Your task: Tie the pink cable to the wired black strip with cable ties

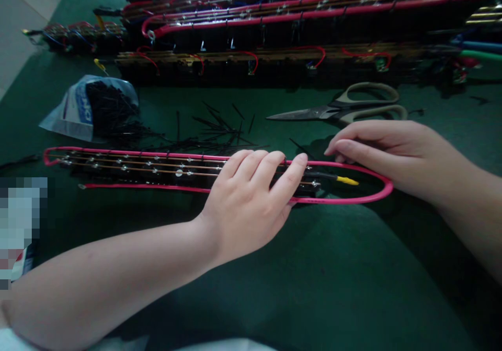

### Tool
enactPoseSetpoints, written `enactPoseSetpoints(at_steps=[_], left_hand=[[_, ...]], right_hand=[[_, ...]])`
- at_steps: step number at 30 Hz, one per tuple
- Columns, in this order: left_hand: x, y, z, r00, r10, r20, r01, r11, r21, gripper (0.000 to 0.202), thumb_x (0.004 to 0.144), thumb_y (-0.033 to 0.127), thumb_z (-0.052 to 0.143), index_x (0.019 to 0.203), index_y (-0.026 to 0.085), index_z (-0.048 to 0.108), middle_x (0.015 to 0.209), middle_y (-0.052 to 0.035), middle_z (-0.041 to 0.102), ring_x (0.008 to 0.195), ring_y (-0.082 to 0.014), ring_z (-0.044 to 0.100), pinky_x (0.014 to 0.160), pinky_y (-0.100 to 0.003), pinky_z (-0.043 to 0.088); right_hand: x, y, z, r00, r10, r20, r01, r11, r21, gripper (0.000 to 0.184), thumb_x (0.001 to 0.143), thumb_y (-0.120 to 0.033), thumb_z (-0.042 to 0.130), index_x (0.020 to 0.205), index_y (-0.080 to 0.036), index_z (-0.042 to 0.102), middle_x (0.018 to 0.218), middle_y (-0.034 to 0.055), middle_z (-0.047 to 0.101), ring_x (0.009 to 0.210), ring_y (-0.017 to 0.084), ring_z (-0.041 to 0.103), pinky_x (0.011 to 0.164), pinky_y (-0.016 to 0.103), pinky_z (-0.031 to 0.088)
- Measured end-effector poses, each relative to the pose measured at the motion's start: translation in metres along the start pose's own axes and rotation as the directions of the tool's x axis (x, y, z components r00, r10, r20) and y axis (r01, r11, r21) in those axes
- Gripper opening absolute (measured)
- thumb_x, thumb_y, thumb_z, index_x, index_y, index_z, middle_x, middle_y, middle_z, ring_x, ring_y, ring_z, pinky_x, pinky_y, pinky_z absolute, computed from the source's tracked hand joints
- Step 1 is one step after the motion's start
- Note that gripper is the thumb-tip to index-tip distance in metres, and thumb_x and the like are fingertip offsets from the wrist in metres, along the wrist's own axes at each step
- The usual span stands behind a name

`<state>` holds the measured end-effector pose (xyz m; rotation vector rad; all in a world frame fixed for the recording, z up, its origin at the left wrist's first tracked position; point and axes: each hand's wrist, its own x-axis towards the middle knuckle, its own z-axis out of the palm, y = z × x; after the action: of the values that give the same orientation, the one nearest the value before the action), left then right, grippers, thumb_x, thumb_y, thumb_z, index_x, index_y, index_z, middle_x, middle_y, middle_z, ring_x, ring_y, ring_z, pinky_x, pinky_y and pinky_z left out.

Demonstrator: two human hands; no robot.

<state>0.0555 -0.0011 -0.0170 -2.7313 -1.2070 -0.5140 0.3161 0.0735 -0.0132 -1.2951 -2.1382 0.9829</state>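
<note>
My left hand (251, 199) is wrapped over a long black terminal strip (157, 169) with metal rods and silvery contacts along its top. A pink wire (353, 200) runs along the strip's far edge, held by thin black ties, and bends in a wide loop past its right end. Inside that loop a yellow-tipped black lead (347, 181) sticks out. Just beyond the loop my right hand (384, 149) is closed, thumb against fingers; what they hold, if anything, is hidden. Near those fingertips is a thin black cable tie (298, 145). The strip's middle is covered by my left hand.
A clear plastic bag (70, 108) of black cable ties spills towards a loose scatter of ties (215, 123). Scissors (337, 109) lie behind my right hand. Several similar wired strips (235, 60) line the back of the green table (314, 278).
</note>
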Motion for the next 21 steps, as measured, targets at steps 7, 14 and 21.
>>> enactPoseSetpoints(at_steps=[7,14,21], left_hand=[[0.0005,0.0002,0.0003,1.0,0.001,-0.001,-0.001,1.0,0.012,0.045,0.108,0.027,0.052,0.148,0.01,0.061,0.132,-0.0161,0.072,0.121,-0.0304,0.068,0.107,-0.046,0.051],[-0.0009,-0.0001,0.0002,1.0,0.007,-0.005,-0.007,1.0,0.017,0.046,0.106,0.025,0.055,0.148,0.008,0.061,0.133,-0.0171,0.071,0.121,-0.0305,0.067,0.107,-0.046,0.051],[-0.0009,0.0005,-0.0001,1.0,0.002,0.017,-0.002,1.0,0.005,0.045,0.107,0.026,0.052,0.148,0.009,0.061,0.133,-0.0177,0.071,0.122,-0.031,0.066,0.107,-0.047,0.052]], right_hand=[[-0.0009,0.0019,0.0019,1.0,-0.004,-0.006,0.004,1.0,-0.004,0.027,0.095,-0.049,0.061,0.085,-0.029,0.077,0.072,0.0005,0.073,0.064,0.02,0.068,0.057,0.036,0.051],[-0.0019,0.0017,0.0019,1.0,0.019,-0.002,-0.019,1.0,-0.02,0.031,0.095,-0.052,0.06,0.087,-0.027,0.078,0.074,0.0016,0.074,0.066,0.021,0.069,0.057,0.035,0.05],[-0.0014,-0.0005,0.0016,0.999,0.04,0.002,-0.04,0.999,-0.005,0.034,0.093,-0.054,0.062,0.086,-0.026,0.077,0.072,0.0028,0.074,0.065,0.022,0.068,0.057,0.035,0.049]])
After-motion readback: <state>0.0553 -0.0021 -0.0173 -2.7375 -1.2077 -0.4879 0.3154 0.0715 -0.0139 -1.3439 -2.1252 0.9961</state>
